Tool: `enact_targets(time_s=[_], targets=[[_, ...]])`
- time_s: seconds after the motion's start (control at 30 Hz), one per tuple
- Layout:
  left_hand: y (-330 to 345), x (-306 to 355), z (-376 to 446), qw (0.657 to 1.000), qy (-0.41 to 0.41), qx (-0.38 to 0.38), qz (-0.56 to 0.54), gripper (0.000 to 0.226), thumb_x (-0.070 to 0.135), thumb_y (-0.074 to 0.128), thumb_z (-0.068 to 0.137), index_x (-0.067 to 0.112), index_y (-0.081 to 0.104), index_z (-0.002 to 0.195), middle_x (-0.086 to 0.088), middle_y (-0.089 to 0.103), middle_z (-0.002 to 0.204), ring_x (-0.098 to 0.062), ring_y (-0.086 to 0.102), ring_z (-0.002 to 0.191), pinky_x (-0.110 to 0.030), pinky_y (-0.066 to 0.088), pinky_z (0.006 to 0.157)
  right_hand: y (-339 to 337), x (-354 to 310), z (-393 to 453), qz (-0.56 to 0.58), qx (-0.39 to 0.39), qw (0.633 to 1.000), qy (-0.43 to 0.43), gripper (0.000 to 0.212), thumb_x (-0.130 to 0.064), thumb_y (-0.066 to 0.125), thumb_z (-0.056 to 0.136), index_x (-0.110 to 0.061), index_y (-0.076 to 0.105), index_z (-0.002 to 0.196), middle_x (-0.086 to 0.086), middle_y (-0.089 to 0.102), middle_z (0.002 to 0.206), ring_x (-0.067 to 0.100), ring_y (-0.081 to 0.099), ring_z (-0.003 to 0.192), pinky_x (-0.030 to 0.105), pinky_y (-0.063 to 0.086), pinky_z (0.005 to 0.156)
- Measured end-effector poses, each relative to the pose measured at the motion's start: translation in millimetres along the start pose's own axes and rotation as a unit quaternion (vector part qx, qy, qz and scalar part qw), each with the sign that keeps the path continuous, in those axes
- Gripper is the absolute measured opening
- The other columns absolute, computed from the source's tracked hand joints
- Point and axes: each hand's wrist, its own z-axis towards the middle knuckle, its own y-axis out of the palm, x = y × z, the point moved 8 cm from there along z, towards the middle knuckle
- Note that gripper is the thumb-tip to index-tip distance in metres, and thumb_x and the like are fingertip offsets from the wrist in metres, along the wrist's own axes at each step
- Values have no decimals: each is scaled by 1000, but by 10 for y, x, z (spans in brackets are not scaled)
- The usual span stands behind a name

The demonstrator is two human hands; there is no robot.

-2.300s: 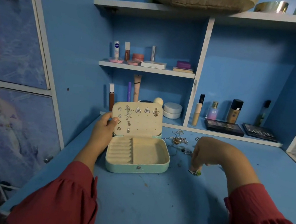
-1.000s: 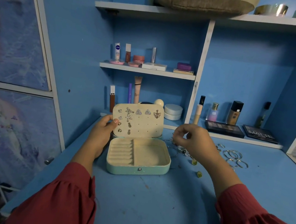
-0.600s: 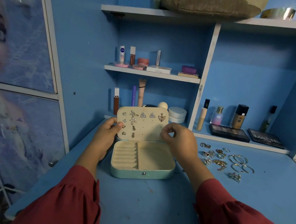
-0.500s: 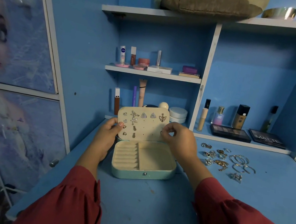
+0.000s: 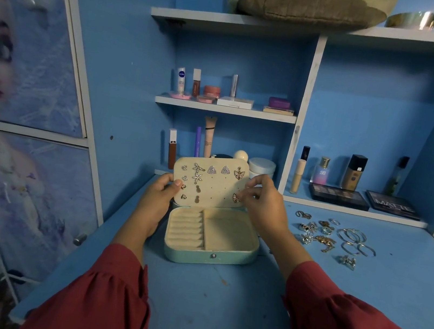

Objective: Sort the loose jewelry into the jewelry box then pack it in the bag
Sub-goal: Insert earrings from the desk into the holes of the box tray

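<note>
Jewelry box (image 5: 212, 237) open at table centre. Our left hand (image 5: 157, 200) grips the lid's 9 o'clock edge; our right hand (image 5: 263, 203) pinches a butterfly earring (image 5: 236, 198) at its 3 o'clock edge. Likely light, delicate: hold the body, not the post.

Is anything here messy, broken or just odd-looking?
Only the loose jewelry: rings, hoops and charms lie scattered on the desk right of the open jewelry box, not yet sorted. The box's lower tray sits empty. Nothing looks spilled or broken.
</note>
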Motion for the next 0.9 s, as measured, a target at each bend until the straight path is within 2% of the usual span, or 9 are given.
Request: enact_targets(time_s=[0.17,0.43,0.67,0.8,0.9], targets=[[4,12,-3,1000,3,0,-5,17,18,47,100,22,63,95,1,71,93,-13,66,83,-30,52,77,9,-30,-2,-5,-1,1000,-5,17,-24,58,92,-30,43,88,-3,70,94,14,65,88,46,54,77],[7,5,3,1000,-2,-17,-11,16,18,48,100,21,63,95,-1,71,97,-17,66,89,-36,52,86,2,24,33,32,9,998,56,23,-24,68,83,-29,45,84,-3,68,84,19,65,81,47,54,76],[11,7,-8,999,-4,-35,-31,15,16,49,99,19,63,95,-1,72,95,-16,67,88,-34,53,83,-83,-33,-3,-48,38,997,45,32,-34,69,81,-20,47,99,-4,58,73,19,58,74,36,44,64],[3,16,-28,998,-7,-48,-31,17,16,48,99,20,64,101,1,72,97,-9,68,86,-26,50,76,-37,4,-4,34,1,997,63,37,-25,69,83,-24,49,114,-1,67,71,12,59,62,31,47,59],[-8,18,-44,998,-13,-59,-29,18,17,49,98,21,65,106,4,73,99,-13,66,94,-29,49,85,0,49,-19,158,-29,981,105,34,-11,69,84,-16,58,115,9,72,79,9,60,56,17,44,47]])
